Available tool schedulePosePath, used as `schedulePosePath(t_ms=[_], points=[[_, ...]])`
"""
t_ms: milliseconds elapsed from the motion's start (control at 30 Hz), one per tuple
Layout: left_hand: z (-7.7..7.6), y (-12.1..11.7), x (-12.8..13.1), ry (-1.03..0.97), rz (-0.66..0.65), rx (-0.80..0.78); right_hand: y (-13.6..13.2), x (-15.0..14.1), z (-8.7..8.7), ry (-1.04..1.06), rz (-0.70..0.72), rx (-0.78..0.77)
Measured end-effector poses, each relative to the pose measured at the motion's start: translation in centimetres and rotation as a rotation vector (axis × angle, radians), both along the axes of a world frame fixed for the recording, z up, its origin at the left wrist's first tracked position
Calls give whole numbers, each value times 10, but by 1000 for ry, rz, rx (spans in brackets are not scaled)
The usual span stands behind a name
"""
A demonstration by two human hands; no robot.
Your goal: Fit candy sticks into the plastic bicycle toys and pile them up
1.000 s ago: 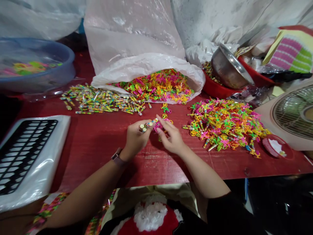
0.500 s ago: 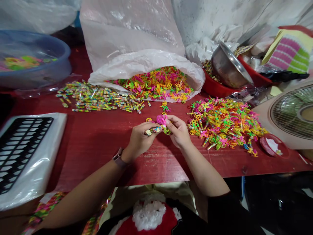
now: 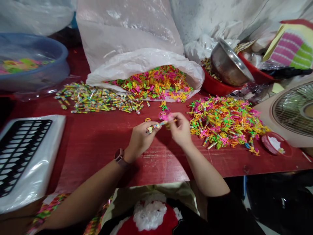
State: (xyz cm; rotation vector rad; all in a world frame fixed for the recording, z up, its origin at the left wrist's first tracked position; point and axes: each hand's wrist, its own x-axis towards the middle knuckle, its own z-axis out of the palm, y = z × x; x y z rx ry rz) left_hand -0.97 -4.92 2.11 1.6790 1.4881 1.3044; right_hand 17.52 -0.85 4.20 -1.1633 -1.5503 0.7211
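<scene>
left hand [image 3: 140,142] clenching a wrapped candy stick [image 3: 156,125] at centre, right hand [image 3: 180,130] pinching a pink plastic charm [image 3: 166,116] against the stick's far end, above the red surface [image 3: 102,156]; a mixed pile of charms [image 3: 223,122] lying at 3 o'clock.

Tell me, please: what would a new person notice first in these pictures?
The bright plastic shapes catch the eye first, spilling from a white bag at the back of the red table, with another heap to the right. Striped sticks lie in a pile on the left. At the center, the left hand holds a stick, while the right hand pinches a pink shape near it.
</scene>
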Motion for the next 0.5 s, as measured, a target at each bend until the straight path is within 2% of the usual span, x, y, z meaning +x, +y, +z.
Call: schedulePosePath(t_ms=[67,167,200,233,267,367,400,433,500], points=[[8,4,-4,-127,56,-31,12,37,18,-43,-254,158],[15,13,-10,-444,107,-93,25,83,37,-303,-867,393],[15,15,-11,-546,92,-120,28,88,38,-403,-983,427],[14,18,-12,-624,67,-149,29,87,35,-500,-986,427],[13,20,-12,-671,45,-175,29,80,29,-590,-866,391],[6,23,-10,-669,3,-225,28,38,-1,-831,-149,182],[4,23,-10,-655,-10,-235,28,23,-10,-898,18,118],[3,23,-10,-636,-25,-244,28,11,-19,-955,126,68],[1,22,-11,-569,-46,-252,31,-3,-29,-1030,199,7]])
